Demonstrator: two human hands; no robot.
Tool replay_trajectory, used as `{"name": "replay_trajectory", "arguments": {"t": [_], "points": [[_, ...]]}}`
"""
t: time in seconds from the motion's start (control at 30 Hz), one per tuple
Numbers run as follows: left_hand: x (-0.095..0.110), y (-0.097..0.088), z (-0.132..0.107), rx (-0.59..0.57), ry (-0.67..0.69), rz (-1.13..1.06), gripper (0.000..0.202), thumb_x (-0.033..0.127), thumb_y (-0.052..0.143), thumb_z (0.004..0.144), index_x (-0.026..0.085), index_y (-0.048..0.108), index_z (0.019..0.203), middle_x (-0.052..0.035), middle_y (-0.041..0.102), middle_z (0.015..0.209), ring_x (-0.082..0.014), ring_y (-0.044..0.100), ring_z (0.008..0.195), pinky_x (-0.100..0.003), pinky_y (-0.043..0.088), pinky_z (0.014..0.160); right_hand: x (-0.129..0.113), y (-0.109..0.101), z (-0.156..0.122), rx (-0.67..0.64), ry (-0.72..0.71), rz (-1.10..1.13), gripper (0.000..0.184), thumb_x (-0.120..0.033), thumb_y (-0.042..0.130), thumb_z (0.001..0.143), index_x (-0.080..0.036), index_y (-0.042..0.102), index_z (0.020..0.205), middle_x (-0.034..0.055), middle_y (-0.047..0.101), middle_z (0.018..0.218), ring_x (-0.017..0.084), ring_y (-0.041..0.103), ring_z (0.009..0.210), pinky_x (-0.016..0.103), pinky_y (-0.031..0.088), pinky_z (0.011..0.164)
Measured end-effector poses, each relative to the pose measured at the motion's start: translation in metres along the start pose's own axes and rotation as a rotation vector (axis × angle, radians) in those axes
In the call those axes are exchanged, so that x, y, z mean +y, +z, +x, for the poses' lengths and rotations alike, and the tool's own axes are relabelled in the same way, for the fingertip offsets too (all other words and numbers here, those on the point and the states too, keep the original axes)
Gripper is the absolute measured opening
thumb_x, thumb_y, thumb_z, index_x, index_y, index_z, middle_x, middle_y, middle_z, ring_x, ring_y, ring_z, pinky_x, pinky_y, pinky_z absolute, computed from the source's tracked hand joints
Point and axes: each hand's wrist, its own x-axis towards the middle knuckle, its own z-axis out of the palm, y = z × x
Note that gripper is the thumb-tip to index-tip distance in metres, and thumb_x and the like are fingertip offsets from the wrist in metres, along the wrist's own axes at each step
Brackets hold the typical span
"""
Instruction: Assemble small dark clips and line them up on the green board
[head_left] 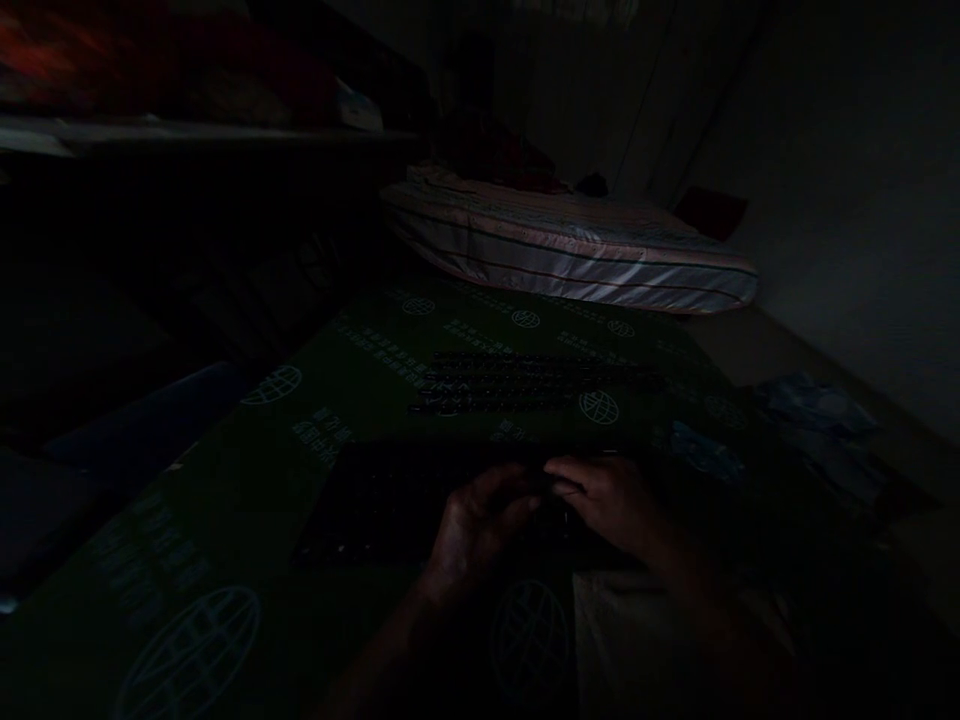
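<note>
A dark keyboard (352, 510) lies across the middle of a green printed sheet, and its details are mostly lost in the dim light. Over its right half, my left hand (476, 520) reaches in with bent fingers, thumb and fingertips brought close together. From the other side comes my right hand (607, 495), its fingers curled inward at the board, almost meeting the left fingertips. Whatever small thing may be between the fingers is too dark to make out. Beyond the keyboard, small dark pieces that look like keycaps (540, 375) lie in several long rows.
The green sheet (180, 490) bears white globe prints and lettering. A crumpled bluish plastic bag (705, 452) lies right of the keyboard. A striped mattress (585, 255) stretches behind. A pale flat piece (637, 640) sits near my right forearm. A shelf (187, 135) runs at upper left.
</note>
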Motion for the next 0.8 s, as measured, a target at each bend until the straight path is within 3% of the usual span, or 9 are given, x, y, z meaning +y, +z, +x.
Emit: {"name": "replay_trajectory", "arguments": {"t": [0.13,0.23,0.33,0.8], "points": [[0.003,-0.001,0.0,0.008,0.007,0.055,0.025,0.028,0.063,0.074,0.019,0.064,0.098,-0.0026,0.071,0.093,-0.0183,0.067,0.086,-0.026,0.055,0.07,0.053,-0.012,0.019,0.077,0.216,0.066,0.023,-0.022,0.061,0.075,-0.025,0.067,0.097,-0.0002,0.072,0.085,0.015,0.065,0.071,0.025,0.048,0.065],[0.003,-0.002,0.0,-0.024,0.065,0.177,0.024,0.028,0.061,0.076,0.02,0.065,0.098,-0.003,0.071,0.096,-0.0183,0.066,0.087,-0.027,0.055,0.072,0.094,-0.018,0.036,0.128,0.272,0.021,0.023,-0.022,0.063,0.072,-0.021,0.068,0.094,0.0018,0.072,0.087,0.016,0.065,0.075,0.025,0.046,0.065],[0.0,-0.003,0.0,-0.042,0.123,0.264,0.023,0.028,0.059,0.078,0.021,0.065,0.099,-0.0025,0.071,0.094,-0.0181,0.066,0.085,-0.028,0.055,0.073,0.121,-0.018,0.049,0.094,0.319,-0.015,0.021,-0.022,0.063,0.071,-0.02,0.069,0.092,0.0016,0.071,0.082,0.016,0.063,0.071,0.024,0.044,0.061],[-0.007,-0.003,0.001,-0.083,0.192,0.351,0.019,0.025,0.058,0.079,0.021,0.065,0.097,-0.0025,0.071,0.094,-0.017,0.066,0.085,-0.025,0.054,0.072,0.151,-0.001,0.069,0.036,0.387,-0.01,0.021,-0.022,0.064,0.069,-0.021,0.07,0.089,-0.0019,0.067,0.063,0.012,0.057,0.054,0.021,0.038,0.051]]}}
